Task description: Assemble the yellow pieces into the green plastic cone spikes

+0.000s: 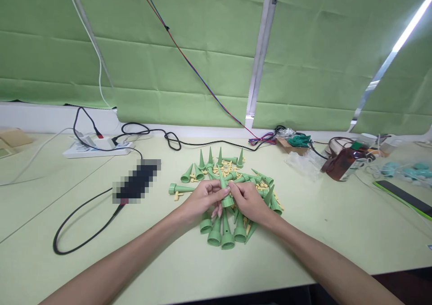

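Observation:
My left hand [209, 196] is closed around a green plant watering spike [227, 200], a hollow cone held upright with its wide collar at the bottom. My right hand [249, 199] pinches against the spike's side; whatever lies between those fingertips is hidden. Around and under both hands spreads a pile of similar green spikes, some standing on their collars, such as one spike [240, 158], and others lying down, such as a front spike [227, 238]. Small yellow valve pieces [225, 172] are scattered among them, and one yellow valve [177, 196] sits left of my left hand.
A pixelated dark device [138, 183] with a black cable lies to the left, before a white power strip [97, 148]. At the right are a brown bottle [347, 161], a small cardboard box [292, 146], plastic bags and a green-edged black phone-like slab [403, 199].

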Demonstrator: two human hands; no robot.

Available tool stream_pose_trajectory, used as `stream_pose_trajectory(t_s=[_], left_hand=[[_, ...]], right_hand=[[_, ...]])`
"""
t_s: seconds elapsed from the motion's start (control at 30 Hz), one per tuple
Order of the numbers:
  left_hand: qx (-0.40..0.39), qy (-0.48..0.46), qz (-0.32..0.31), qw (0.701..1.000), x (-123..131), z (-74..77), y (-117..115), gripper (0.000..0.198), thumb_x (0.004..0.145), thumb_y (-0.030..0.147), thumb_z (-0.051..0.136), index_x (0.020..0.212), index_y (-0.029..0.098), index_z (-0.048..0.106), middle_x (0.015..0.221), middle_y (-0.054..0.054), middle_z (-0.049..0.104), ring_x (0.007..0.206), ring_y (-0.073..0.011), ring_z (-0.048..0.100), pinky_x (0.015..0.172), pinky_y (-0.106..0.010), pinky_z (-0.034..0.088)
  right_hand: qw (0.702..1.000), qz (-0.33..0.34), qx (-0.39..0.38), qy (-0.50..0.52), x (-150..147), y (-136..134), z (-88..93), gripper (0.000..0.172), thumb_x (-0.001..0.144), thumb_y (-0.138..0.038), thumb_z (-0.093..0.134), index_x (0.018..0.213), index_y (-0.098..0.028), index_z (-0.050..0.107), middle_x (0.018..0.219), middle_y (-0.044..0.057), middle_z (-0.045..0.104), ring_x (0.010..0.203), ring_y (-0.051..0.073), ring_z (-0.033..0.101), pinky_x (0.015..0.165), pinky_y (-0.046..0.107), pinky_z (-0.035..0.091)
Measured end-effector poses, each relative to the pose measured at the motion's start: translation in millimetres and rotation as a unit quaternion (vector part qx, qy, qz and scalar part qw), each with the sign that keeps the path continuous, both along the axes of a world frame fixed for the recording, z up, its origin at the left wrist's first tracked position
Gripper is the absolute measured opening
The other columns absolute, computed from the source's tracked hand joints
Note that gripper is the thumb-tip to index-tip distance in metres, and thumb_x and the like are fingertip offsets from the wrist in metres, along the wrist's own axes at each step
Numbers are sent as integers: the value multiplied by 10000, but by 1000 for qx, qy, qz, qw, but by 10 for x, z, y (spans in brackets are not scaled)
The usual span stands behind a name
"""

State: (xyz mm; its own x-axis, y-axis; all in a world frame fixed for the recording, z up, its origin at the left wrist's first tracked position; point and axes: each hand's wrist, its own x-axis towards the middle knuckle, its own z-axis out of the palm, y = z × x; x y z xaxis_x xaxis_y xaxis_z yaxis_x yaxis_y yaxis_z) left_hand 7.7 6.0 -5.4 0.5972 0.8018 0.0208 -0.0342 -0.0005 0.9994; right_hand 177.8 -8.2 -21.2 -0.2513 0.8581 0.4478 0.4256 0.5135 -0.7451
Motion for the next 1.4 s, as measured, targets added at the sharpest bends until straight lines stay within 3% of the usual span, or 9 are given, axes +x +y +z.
stream_pose_trajectory(t_s=[0.33, 0.53, 0.83, 1.4], left_hand=[[-2, 12, 96, 995, 39, -70, 15, 477, 881, 584, 534, 669, 160, 494, 478, 68, 407, 325, -77, 477, 303, -164, 301], [47, 33, 123, 991, 30, -70, 27, 430, 896, 574, 515, 786, 163, 574, 503, 68, 399, 377, -73, 437, 347, -169, 338], [93, 39, 112, 989, 26, -73, 16, 411, 905, 550, 511, 807, 157, 573, 582, 42, 429, 461, -83, 415, 406, -188, 342], [142, 97, 87, 981, 30, -64, -5, 431, 935, 518, 456, 748, 152, 588, 559, 31, 477, 472, -96, 411, 435, -212, 343]], right_hand=[[999, 28, 0, -21, -33, -36, 17, 445, 992, -412, 360, 604, -206, 290, 546, -52, 275, 503, 103, 266, 511, 273, 245], [999, 31, -4, -11, -49, -48, 23, 425, 961, -393, 430, 602, -206, 298, 546, -61, 281, 510, 96, 273, 506, 263, 239], [1000, -11, -9, -13, -68, -33, -14, 409, 880, -345, 524, 573, -213, 289, 513, -67, 292, 496, 94, 280, 483, 260, 229], [994, -3, 56, -95, -82, -108, -55, 367, 859, -222, 515, 592, -212, 264, 489, -70, 296, 448, 88, 262, 493, 266, 211]])
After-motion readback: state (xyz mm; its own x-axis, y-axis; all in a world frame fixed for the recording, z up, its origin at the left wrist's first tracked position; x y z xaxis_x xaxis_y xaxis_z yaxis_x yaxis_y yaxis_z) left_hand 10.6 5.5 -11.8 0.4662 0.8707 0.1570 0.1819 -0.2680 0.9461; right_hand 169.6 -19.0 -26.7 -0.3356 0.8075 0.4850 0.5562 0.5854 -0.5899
